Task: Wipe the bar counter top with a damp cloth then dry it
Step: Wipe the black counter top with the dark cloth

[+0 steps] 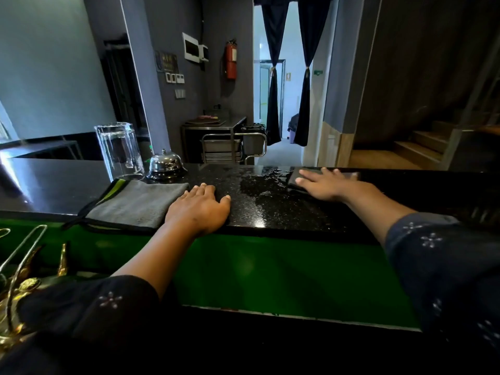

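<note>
The black speckled bar counter top (270,209) runs across the view, with wet streaks and droplets in its middle. My right hand (324,184) lies flat, fingers spread, pressing a dark damp cloth (296,181) onto the counter near its far edge. My left hand (200,208) rests flat on the counter's near edge, palm down, just beside a folded grey cloth (135,204) with green-striped trim. The left hand's fingers are straight and hold nothing.
An upturned clear glass (119,151) and a chrome call bell (165,164) stand behind the grey cloth. Gold metal ornaments (21,280) sit at lower left. A green ledge (270,272) lies below the counter. Beyond are a steel cart (232,148), a curtained doorway and stairs.
</note>
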`<state>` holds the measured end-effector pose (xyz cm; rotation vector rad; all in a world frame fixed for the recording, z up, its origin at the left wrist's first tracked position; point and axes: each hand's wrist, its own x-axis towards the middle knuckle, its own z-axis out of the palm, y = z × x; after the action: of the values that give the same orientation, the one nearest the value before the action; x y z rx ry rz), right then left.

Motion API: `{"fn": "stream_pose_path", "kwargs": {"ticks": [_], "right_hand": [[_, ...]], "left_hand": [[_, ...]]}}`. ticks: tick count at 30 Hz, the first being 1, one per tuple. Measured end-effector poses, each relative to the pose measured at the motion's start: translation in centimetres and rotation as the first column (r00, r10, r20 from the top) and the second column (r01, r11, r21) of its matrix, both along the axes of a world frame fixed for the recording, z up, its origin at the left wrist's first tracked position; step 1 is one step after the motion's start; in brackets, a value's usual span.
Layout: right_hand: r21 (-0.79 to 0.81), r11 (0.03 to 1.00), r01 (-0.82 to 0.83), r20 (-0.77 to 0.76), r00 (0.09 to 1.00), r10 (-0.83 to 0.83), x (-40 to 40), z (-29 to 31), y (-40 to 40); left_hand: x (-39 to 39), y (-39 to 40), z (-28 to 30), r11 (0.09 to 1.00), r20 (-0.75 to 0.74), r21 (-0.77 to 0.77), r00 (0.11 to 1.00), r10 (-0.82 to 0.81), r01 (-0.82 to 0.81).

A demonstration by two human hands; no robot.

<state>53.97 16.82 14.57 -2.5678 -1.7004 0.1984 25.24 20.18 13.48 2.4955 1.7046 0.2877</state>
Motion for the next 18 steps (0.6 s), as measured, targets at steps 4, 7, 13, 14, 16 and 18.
{"fn": "stream_pose_path", "kwargs": {"ticks": [4,7,13,14,16,18], "right_hand": [[0.005,0.972,-0.236,0.017,0.972,0.236,-4.4,-0.5,-1.3],[-0.005,0.950,-0.312,0.032,0.950,0.312,-3.2,-0.4,-4.9],[-0.031,0.999,-0.030,0.045,0.998,0.031,4.3,0.0,-5.8],[-0.031,0.999,0.024,0.038,0.999,-0.023,4.6,-0.1,-5.0],[-0.023,0.994,0.105,0.017,0.994,-0.104,3.8,0.1,-3.0],[-0.008,0.994,0.107,0.021,0.994,-0.107,1.5,0.3,-1.3]], "left_hand": [[-0.4,0.0,0.1,1.000,-0.002,-0.017,1.000,-0.011,0.010],[-0.5,0.0,0.2,0.999,-0.007,-0.022,1.000,-0.023,0.023],[-0.1,-0.1,-0.1,1.000,-0.014,-0.002,1.000,-0.004,0.004],[0.0,-0.1,-0.1,1.000,-0.017,0.002,1.000,-0.004,0.004],[0.0,-0.1,0.0,1.000,-0.018,0.007,1.000,-0.002,0.003],[0.1,-0.1,0.1,1.000,-0.025,0.005,1.000,-0.003,0.003]]}}
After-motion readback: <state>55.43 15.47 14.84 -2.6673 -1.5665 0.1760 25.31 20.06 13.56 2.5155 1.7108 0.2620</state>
